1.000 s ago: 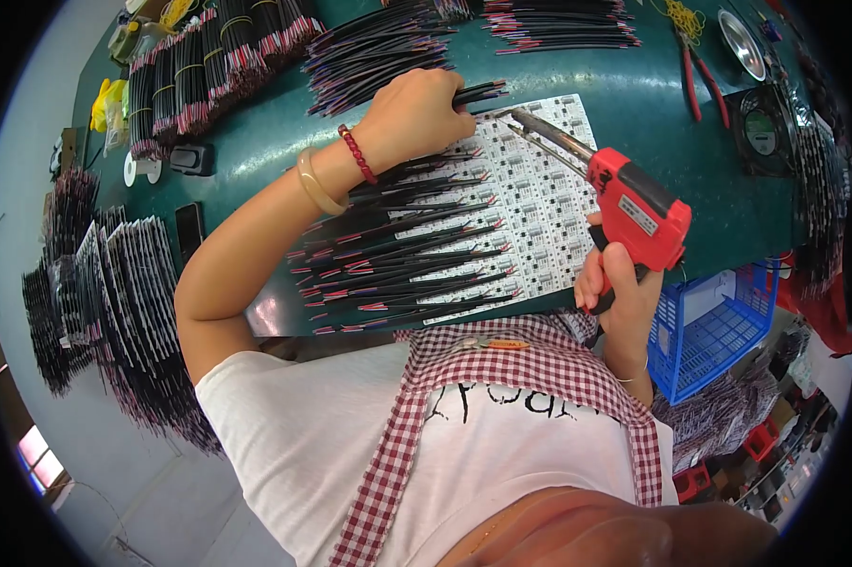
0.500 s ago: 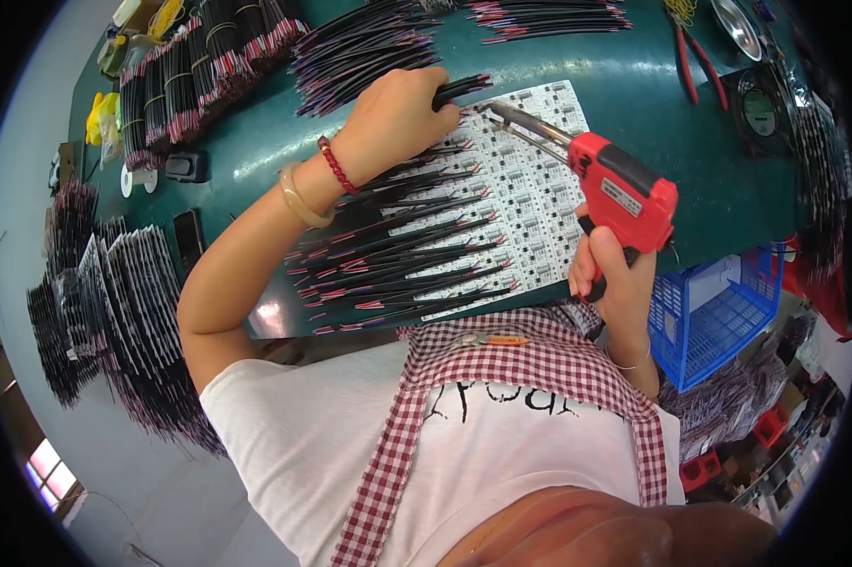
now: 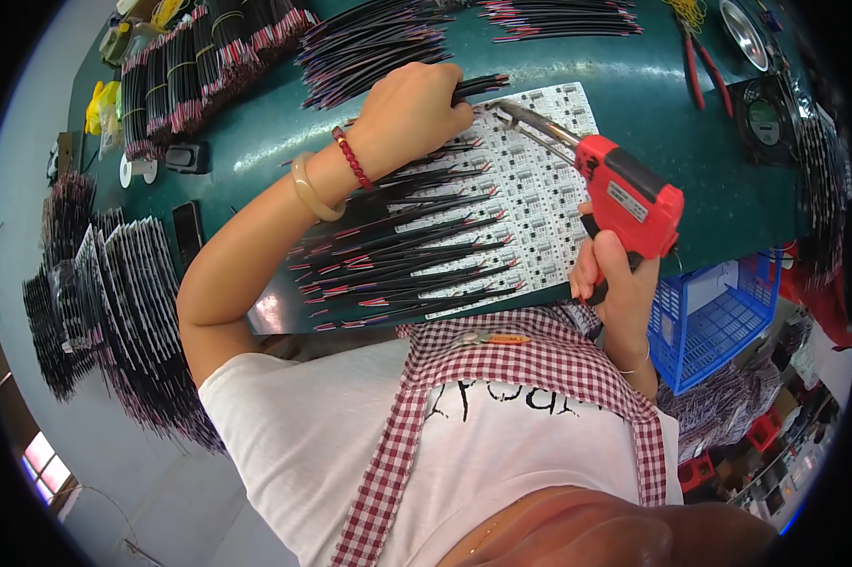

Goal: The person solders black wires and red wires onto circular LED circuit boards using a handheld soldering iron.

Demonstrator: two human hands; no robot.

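Note:
My right hand (image 3: 619, 269) is wrapped round the handle of a red soldering gun (image 3: 631, 194). Its metal tip points left, at the upper part of a white circuit board panel (image 3: 544, 175). Close to that tip, my left hand (image 3: 414, 111) is closed on black cables (image 3: 483, 85), whose ends stick out past the fingers. What its fingertips pinch underneath is hidden. Below that hand, several black cables (image 3: 416, 253) with bared red and white wire ends lie side by side, their right ends on the panel.
Loose cables (image 3: 374, 47) and more cables (image 3: 563, 19) lie at the far edge, with tied cable bundles (image 3: 199, 76) at far left. Red-handled pliers (image 3: 700, 71), a solder reel (image 3: 761, 113) and a metal dish (image 3: 744, 36) are far right. A blue basket (image 3: 714, 321) stands beside the table.
My left hand has shifted slightly right and away from me, still gripping the cables. The soldering gun stays at the panel's upper part; the whole view has shifted a little.

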